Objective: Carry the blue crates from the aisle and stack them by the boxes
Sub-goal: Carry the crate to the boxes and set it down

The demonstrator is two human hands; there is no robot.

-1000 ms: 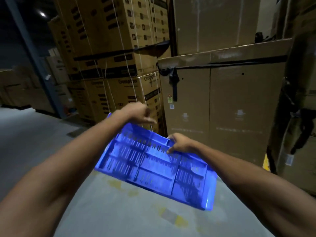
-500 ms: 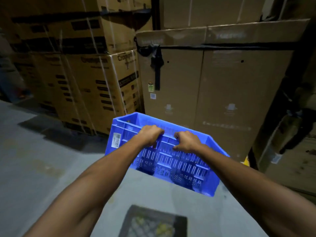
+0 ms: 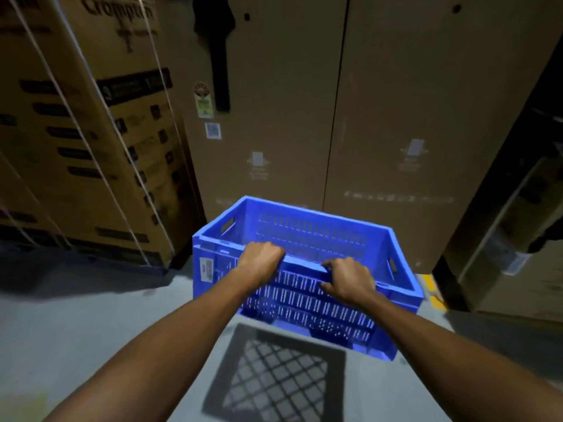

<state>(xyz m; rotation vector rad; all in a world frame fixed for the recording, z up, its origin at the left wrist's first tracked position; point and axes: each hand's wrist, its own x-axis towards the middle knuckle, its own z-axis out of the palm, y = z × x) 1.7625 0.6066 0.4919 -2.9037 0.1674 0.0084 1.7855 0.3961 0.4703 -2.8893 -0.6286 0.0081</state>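
Note:
A blue slotted plastic crate (image 3: 310,236) hangs upright above the grey floor, its open top toward me. My left hand (image 3: 262,260) and my right hand (image 3: 347,280) both grip its near rim, a short gap between them. A white label sits on the crate's left end. The crate's gridded shadow (image 3: 274,373) falls on the floor just below it. Tall brown cardboard boxes (image 3: 396,117) stand directly behind the crate.
A strapped, printed carton stack (image 3: 91,132) stands at the left on the floor. More boxes and a dark upright (image 3: 487,193) close off the right side. A yellow floor mark (image 3: 432,287) shows beside the crate's right end. Grey concrete floor (image 3: 76,324) lies at the lower left.
The crate has turned from tilted bottom-up to upright in both hands. It has come nearer to the brown boxes and lower toward the floor, and its shadow has appeared beneath it.

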